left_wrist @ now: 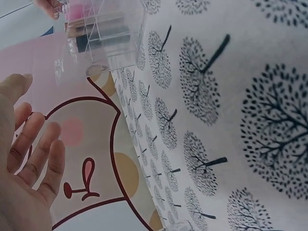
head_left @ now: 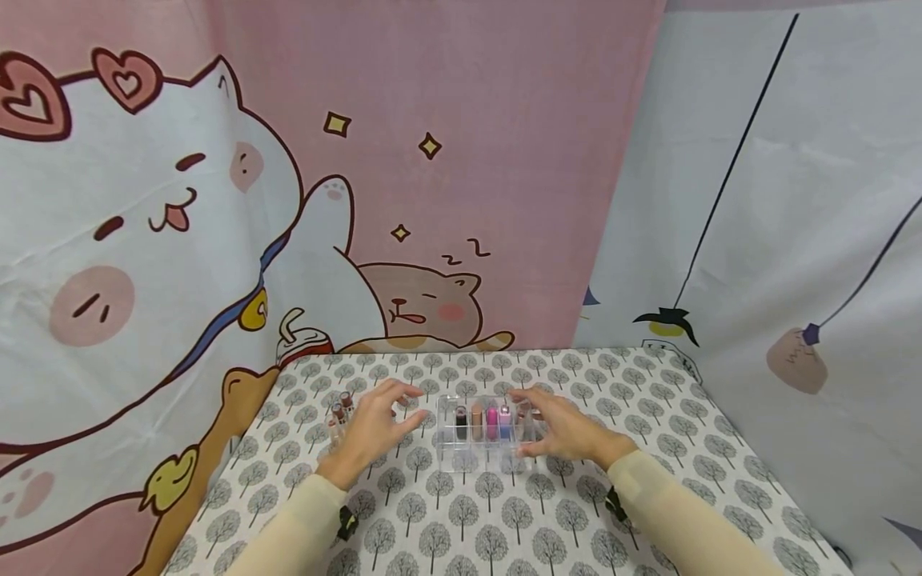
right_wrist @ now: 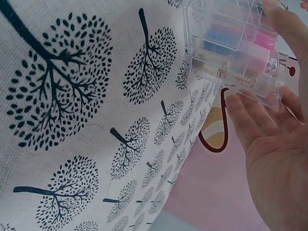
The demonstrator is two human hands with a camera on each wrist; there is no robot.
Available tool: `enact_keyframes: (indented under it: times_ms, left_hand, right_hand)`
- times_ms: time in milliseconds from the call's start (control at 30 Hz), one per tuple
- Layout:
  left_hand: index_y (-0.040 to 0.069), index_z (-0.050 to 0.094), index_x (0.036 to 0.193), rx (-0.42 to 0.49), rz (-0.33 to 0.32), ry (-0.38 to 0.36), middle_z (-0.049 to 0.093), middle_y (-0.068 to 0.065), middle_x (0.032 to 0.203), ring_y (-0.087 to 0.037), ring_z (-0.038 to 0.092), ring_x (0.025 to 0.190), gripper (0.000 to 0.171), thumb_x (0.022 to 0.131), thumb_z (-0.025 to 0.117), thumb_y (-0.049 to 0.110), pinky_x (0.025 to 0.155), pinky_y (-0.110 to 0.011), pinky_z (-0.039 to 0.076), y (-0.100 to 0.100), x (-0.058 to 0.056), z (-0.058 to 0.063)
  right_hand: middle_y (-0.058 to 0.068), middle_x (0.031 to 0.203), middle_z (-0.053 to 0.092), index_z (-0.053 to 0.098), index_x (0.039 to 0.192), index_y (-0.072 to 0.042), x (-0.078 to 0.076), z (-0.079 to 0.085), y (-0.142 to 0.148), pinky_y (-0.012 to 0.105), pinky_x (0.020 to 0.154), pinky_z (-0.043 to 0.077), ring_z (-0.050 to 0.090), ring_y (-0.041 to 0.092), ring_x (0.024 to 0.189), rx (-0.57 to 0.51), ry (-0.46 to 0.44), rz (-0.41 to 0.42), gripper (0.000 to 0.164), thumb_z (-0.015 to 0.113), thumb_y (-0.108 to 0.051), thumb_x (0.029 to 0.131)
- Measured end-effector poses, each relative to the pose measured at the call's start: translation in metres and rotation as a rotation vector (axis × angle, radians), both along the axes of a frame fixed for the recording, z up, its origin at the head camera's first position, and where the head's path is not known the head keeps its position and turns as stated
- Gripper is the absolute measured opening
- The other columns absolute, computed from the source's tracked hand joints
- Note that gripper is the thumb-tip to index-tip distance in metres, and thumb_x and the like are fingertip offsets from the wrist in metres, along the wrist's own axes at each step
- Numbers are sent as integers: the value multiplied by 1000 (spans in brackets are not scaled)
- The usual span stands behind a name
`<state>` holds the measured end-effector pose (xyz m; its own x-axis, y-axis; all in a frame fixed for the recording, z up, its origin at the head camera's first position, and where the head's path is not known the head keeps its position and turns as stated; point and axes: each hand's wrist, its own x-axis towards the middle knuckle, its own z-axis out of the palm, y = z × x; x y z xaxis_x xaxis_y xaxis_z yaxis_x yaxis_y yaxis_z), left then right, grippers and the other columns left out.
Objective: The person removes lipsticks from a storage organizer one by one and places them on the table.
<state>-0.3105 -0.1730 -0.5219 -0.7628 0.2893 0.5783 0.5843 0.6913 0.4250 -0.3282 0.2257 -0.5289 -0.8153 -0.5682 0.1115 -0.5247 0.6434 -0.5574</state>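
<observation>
Clear organizer with coloured tubes gripped

On the desk, the organizer's right end is clasped by the right hand; the left hand, fingers apart, is held near its left end.

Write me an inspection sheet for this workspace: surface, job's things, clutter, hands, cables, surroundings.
Surface: white cloth with a grey tree print.
Job's things: clear divided case between the hands, coloured tubes in its far row, including black, tan and magenta; small tubes beside the left hand, partly hidden.
Clutter: nothing seen.
Left hand: holds nothing, apart from the case.
Right hand: thumb and fingers about the case's right end; firmness of any grip unclear.
Cables: nothing seen; the cords at right are printed.
Surroundings: backdrop with cartoon animals on pink, hanging lamps on pale grey.
</observation>
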Motion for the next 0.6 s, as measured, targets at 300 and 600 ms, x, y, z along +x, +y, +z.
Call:
enact_keyframes:
  times_ms: [300,600]
  left_hand:
    - [10,83,130,-26,-70,-56,83,-7,118,-29,79,99,36,97,97,19,76,-28,70,10,-1,5]
    - [1,82,127,-32,-180,-6,81,-12,117,-31,82,95,35,98,96,13,78,-34,76,28,-10,8]
  right_hand:
    - [13,165,65,40,181,-22,0,-2,-2,64,120,65,71,39,144,-15,-39,-7,114,101,-49,88]
    - [11,166,65,40,180,-24,-2,-3,1,63,121,65,71,37,145,-11,-22,-8,113,101,-50,89]
